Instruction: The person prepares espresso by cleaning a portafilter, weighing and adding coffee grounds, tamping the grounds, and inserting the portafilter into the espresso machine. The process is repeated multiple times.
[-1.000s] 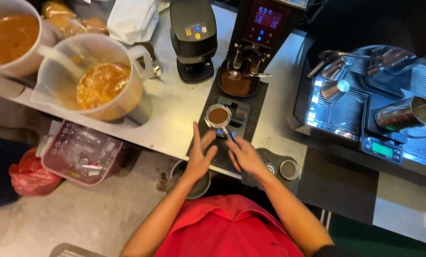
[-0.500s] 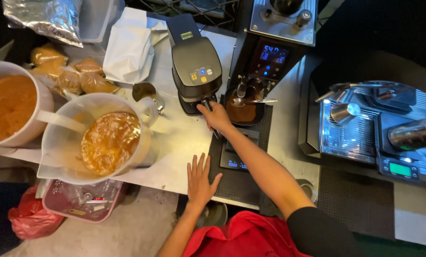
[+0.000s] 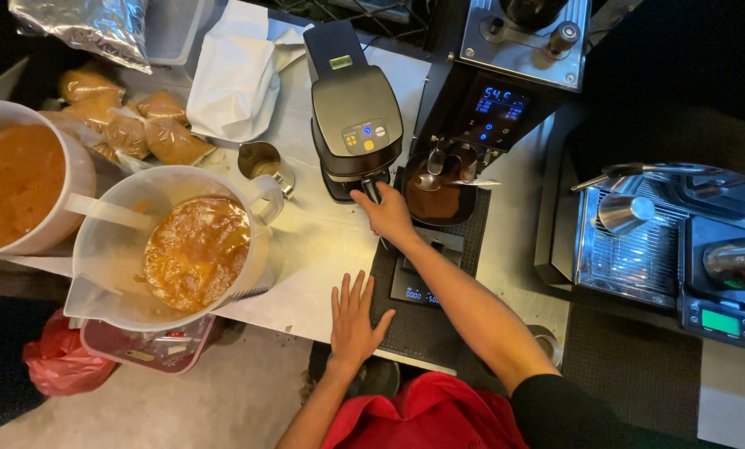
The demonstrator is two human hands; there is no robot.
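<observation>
The right hand (image 3: 387, 214) is closed on a portafilter handle (image 3: 372, 193) under the grey tamping machine (image 3: 354, 112); its basket is hidden. The left hand (image 3: 354, 314) lies open on the worktop (image 3: 306, 249), nearer the person.

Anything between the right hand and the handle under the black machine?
Nothing visible. The right hand is already at the handle beneath the black machine. The left hand rests flat on the counter edge, apart.

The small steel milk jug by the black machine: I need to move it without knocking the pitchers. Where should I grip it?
Probably by the handle of the steel jug, on its right side facing the black machine; come from above right, since the large pitcher crowds its lower left.
</observation>
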